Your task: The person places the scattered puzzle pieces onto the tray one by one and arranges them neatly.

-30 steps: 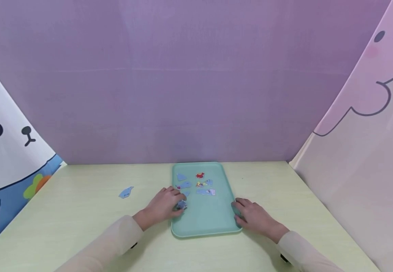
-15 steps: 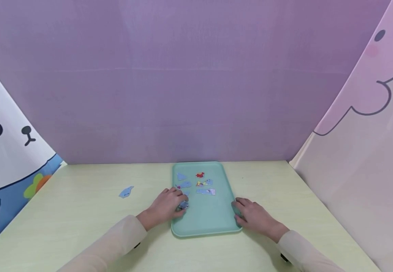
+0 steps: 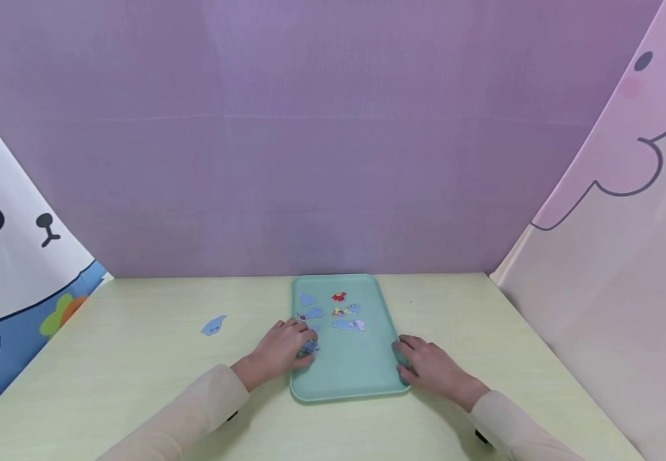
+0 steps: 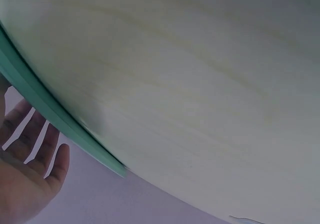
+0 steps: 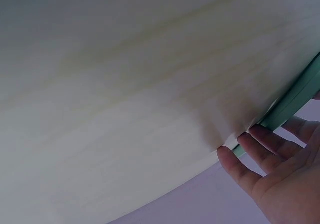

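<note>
A pale green tray lies on the table. Over its left rim reaches my left hand. Between thumb and fingers it holds a small blue cut-out piece, partly hidden by the fingers. My right hand rests at the tray's right rim, its fingers fairly straight and touching the edge in the right wrist view. On the tray lie flat cut-outs: a red one, a blue-and-yellow one, a long blue strip, and blue pieces along the left side.
Apart from the tray, another blue piece lies on the table to the left. Behind the table stands a purple backdrop. Printed cloth panels rise on both sides.
My left hand has shifted slightly right over the tray, and the blue piece at its fingers has moved with it. The right hand stays at the rim.
</note>
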{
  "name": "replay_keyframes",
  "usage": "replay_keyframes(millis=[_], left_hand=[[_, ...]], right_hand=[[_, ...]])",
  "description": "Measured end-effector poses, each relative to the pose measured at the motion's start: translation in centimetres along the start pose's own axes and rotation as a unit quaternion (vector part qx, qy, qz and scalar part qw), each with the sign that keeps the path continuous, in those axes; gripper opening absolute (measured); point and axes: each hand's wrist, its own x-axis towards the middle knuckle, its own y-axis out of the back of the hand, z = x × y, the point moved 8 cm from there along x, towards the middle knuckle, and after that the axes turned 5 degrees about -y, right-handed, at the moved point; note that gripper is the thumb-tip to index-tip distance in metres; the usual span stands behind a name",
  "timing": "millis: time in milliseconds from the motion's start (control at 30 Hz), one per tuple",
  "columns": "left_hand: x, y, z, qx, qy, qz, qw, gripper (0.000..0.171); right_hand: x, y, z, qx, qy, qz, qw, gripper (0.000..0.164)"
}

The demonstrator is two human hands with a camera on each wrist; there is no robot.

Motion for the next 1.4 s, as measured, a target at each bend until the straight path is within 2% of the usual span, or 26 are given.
replay_keyframes(millis=[333, 700, 867, 1100, 1400], left_hand=[[-0.3, 0.4, -0.2, -0.005, 0.003, 0.005, 1.0000, 0.031], [-1.5, 2.3, -2.1, -0.025, 0.024, 0.029, 0.9990, 0.032], [-2.4, 2.9, -3.4, -0.022, 0.035, 0.040, 0.9983, 0.031], [-4.0, 3.5, -6.0, -0.012, 0.068, 0.029, 0.9972, 0.033], [-6.1, 3.5, -9.4, -0.004, 0.101, 0.041, 0.9940, 0.033]], right_hand=[[0.1, -0.3, 0.2, 0.000, -0.004, -0.005, 1.000, 0.040], [0.1, -0.3, 0.1, -0.003, 0.001, 0.000, 1.000, 0.040], [0.0, -0.2, 0.0, -0.005, 0.004, 0.004, 1.000, 0.040], [0.1, -0.2, 0.1, -0.005, 0.004, 0.000, 1.000, 0.040], [0.1, -0.2, 0.1, -0.001, -0.001, -0.005, 1.000, 0.040]])
